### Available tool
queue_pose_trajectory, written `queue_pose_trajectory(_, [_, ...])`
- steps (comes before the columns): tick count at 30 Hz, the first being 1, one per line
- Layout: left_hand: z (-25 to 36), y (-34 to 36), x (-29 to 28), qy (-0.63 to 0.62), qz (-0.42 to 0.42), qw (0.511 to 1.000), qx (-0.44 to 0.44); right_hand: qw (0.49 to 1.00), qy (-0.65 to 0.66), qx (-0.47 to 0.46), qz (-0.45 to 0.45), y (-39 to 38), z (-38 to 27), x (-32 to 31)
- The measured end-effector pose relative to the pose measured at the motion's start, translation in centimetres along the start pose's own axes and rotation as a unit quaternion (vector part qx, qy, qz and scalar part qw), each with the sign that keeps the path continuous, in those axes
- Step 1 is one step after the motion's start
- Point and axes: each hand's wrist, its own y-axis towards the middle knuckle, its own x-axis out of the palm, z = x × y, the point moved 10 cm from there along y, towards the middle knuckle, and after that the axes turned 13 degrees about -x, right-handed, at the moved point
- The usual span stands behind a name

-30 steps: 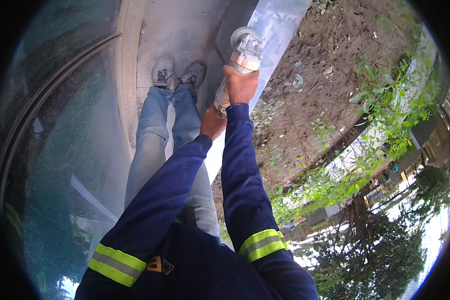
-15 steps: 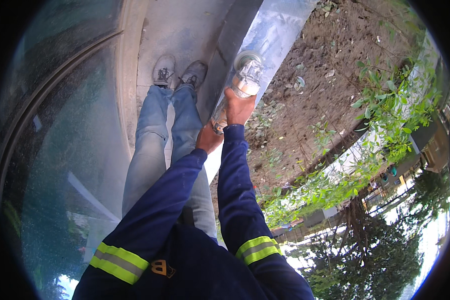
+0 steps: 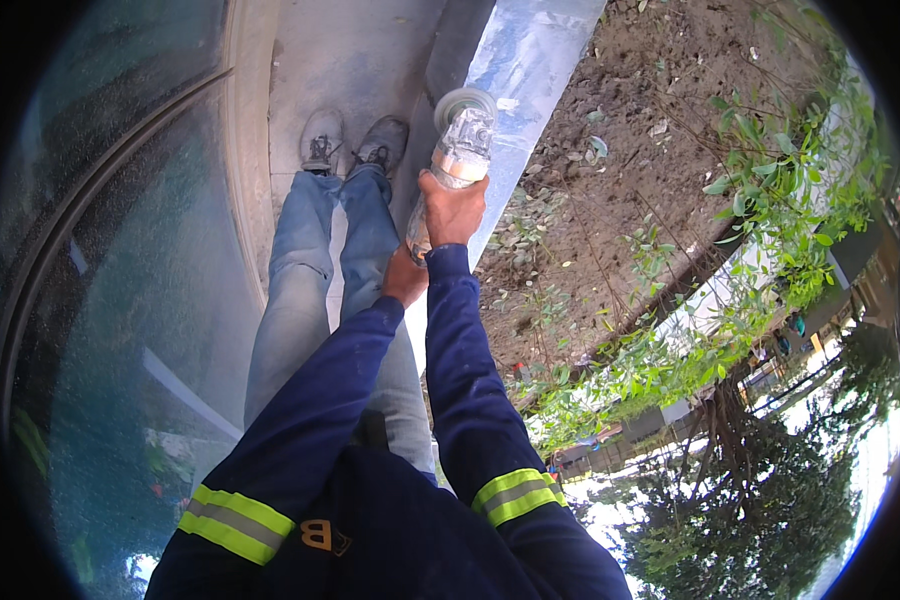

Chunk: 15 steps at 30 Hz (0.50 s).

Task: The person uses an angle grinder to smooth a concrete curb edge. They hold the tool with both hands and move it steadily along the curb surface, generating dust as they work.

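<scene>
Currently both hands are on an angle grinder (image 3: 457,150). Right hand (image 3: 452,208) is clenched around the tool's body, just behind the silver gear head; left hand (image 3: 404,277) sits lower and closer to the torso, wrapped around the tail end of the tool — its fingers are mostly hidden by the right forearm, so exact grip there is hard to read. The grinder runs up and away from both hands, its round disc (image 3: 463,100) at the far end, beyond the right hand's knuckles.

Disc end sits over a long pale metal strip (image 3: 530,60) that stretches away past the hands; whether the disc touches it, cannot tell.

Left of the hands — the person's legs in blue jeans (image 3: 310,270) and two grey shoes (image 3: 355,140) on a concrete ledge (image 3: 370,50). Right of the hands, well below, bare soil (image 3: 630,130) with green shrubs (image 3: 790,200). Sleeves are dark blue with yellow reflective bands (image 3: 510,495).
</scene>
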Motion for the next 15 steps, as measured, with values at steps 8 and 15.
queue_pose_trajectory(8, [0.2, -0.2, 0.9, 0.122, -0.028, 0.992, 0.02, 0.997, 0.052, 0.001, 0.06, 0.4, 3.4, -1.4])
queue_pose_trajectory(15, [-1.1, 0.2, 0.3, 0.044, -0.002, 0.999, 0.022, 0.999, 0.021, -0.002, 0.031, -0.6, 2.5, 0.1])
